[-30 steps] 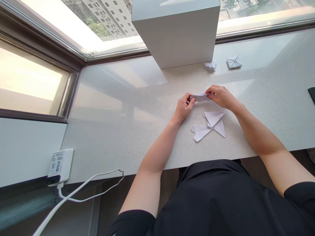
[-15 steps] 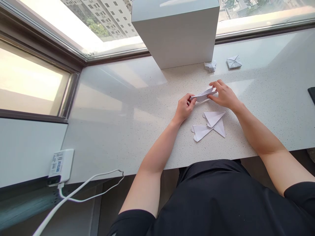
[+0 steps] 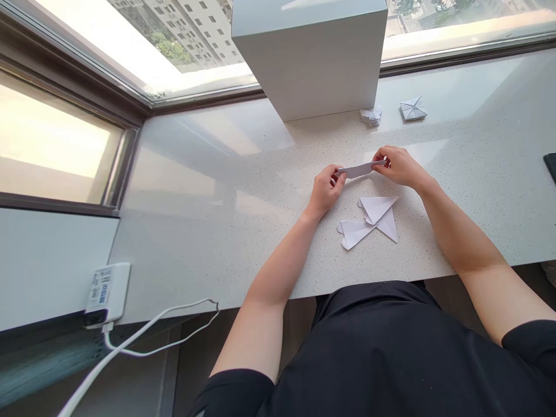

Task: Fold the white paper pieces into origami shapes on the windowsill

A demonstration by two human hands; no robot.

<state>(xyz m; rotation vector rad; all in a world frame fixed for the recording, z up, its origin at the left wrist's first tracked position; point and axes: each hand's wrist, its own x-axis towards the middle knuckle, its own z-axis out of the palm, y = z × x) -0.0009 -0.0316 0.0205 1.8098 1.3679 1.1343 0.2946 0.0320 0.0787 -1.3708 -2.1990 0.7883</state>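
Speckled stone countertop (image 3: 195,255) beneath a window (image 3: 56,139), with a white block (image 3: 308,63) standing at its back edge. Lower left, a white power bank (image 3: 107,292) rests at the counter's edge, its label printed too small to read, and a white cable (image 3: 143,341) trails from it. At the far right edge lies part of a black device (image 3: 551,165). Just right of the block's base sit a small paper wad (image 3: 371,116) and, beyond it, a paper pinwheel (image 3: 412,110). Nearer the person, folded paper triangles (image 3: 373,217) lie overlapping on the counter. The left hand (image 3: 325,190) and right hand (image 3: 402,168) are both narrowly closed, each pinching one end of a narrow folded paper strip (image 3: 360,170). The strip spans the gap between them, lying roughly level, above the triangles in view and apart from them.
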